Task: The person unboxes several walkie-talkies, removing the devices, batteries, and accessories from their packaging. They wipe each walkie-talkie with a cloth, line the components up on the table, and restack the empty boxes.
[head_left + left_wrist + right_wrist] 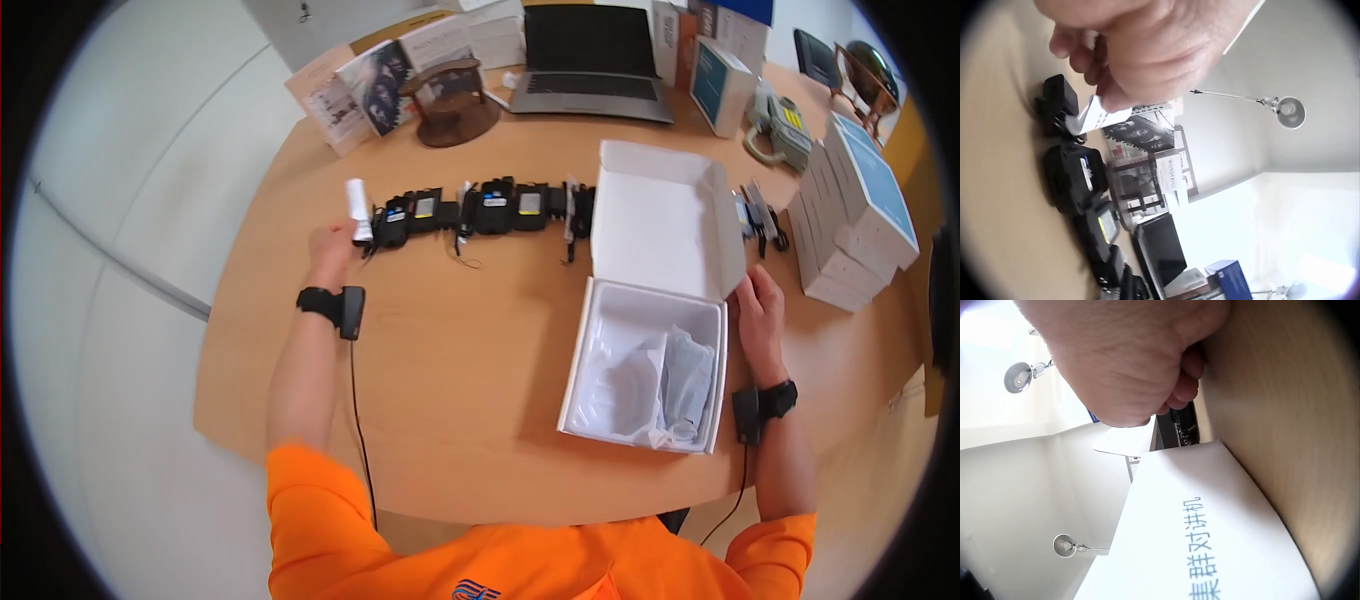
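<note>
A white slip (355, 205), lengthwise forward over the desk (450, 350), is pinched by the left hand (330, 250); right hand (762, 322) grip unclear.

Orange shirt (545, 562); blue chest logo (477, 590); black wrist straps (319, 303); thin black cables (359, 435)

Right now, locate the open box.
In the head view, the open box sits right of centre on the table, just left of the right hand, with the laptop beyond it.

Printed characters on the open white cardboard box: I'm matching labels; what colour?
The characters are blue, clearest in the right wrist view.
</note>
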A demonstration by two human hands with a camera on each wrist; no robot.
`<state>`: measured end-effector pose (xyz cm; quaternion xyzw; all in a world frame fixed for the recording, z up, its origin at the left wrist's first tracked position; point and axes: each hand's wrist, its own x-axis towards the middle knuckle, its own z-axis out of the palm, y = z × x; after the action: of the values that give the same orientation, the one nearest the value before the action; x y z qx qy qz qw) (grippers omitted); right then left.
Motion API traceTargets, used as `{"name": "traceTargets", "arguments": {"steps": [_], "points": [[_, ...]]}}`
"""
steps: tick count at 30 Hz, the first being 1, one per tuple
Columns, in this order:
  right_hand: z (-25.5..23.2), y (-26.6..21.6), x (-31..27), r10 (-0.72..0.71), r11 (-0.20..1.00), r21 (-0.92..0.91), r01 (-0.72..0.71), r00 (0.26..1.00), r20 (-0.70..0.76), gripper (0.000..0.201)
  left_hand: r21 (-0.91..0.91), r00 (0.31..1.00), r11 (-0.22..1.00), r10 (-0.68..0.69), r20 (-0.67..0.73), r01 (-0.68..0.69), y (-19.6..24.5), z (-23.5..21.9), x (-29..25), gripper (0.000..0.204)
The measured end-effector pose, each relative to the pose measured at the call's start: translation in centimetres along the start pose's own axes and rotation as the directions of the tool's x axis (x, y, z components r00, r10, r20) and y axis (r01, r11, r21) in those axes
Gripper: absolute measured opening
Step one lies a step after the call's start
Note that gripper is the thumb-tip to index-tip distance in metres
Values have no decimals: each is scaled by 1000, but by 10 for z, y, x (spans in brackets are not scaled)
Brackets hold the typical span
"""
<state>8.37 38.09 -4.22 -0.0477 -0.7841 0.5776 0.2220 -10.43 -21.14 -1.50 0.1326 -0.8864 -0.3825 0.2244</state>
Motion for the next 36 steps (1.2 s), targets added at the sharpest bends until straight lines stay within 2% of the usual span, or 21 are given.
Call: {"name": "traceTargets", "arguments": {"steps": [2, 4, 6, 8, 9, 10, 12, 14, 17, 20, 21, 23, 24, 26, 27, 29, 32, 35, 36], "points": [[-2, 6, 1, -76, 991, -113, 71, 996, -37, 24, -79, 999, 996, 41, -21, -43, 18, -9, -13, 24], [-4, 4, -1, 8, 996, -88, -10, 1000, -25, 25, -366, 978, 930, 106, 177, -34, 51, -8, -34, 20], [-4, 9, -1, 16, 996, -86, -19, 999, -42, 27, -492, 906, 858, 316, 283, -146, 122, -3, -99, 13], [-3, 4, -2, 71, 997, -6, -72, 997, -34, 28, -573, 757, 752, 570, 319, -325, 178, 13, -164, 9], [-3, 5, -2, 79, 997, 15, -79, 997, -24, 28, -496, 583, 633, 764, 276, -594, 200, 18, -187, 5], [-4, 6, -1, 73, 997, 6, -72, 997, -24, 28, -396, 357, 436, 897, 259, -808, 216, 23, -205, 5], [-4, 6, -1, 61, 998, -6, -61, 998, -19, 29, -366, 99, 189, 963, 252, -911, 228, 52, -223, 8], [-4, -3, -3, 68, 998, -16, -69, 997, -21, 29, -250, 1, 150, 860, 510, -957, 241, 67, -234, 7], [-12, 1, -5, 21, 997, -80, -23, 999, -33, 28, -220, -48, 108, 797, 602, -969, 229, 93, -239, 6], [-7, 1, -4, -11, 997, -72, 11, 1000, -7, 26, -481, 86, 333, 881, 465, -811, 222, 75, -228, 10], [-8, 0, -5, 52, 999, 4, -52, 998, 22, 26, -427, 251, 449, 860, 444, -785, 215, 63, -214, 12], [-6, 3, -3, 35, 999, 40, -37, 999, 39, 26, -378, 537, 640, 768, 350, -669, 196, 46, -184, 15], [-7, 4, -2, 39, 997, 69, -43, 998, 51, 26, -312, 681, 738, 674, 287, -599, 179, 39, -164, 15], [-6, 2, -1, 55, 993, 102, -61, 996, 69, 26, -186, 855, 903, 426, 295, -386, 105, 31, -99, 12], [-6, 1, -1, 60, 992, 104, -67, 996, 71, 26, -174, 924, 944, 316, 217, -282, 77, 22, -78, 10], [-4, 0, 0, 71, 991, 112, -78, 995, 69, 25, 88, 978, 975, 200, 51, -204, 40, 2, -51, 12], [-4, 3, 1, 41, 994, 99, -48, 997, 70, 25, 201, 994, 973, 113, 2, -111, 16, -10, -33, 18], [-5, 7, 1, 32, 994, 104, -41, 996, 84, 24, 121, 975, 993, -33, 220, 6, 18, 1, -35, 19], [-6, 6, 1, 31, 994, 101, -39, 996, 82, 24, 119, 975, 992, -53, 215, 28, 19, 4, -34, 18]]}}
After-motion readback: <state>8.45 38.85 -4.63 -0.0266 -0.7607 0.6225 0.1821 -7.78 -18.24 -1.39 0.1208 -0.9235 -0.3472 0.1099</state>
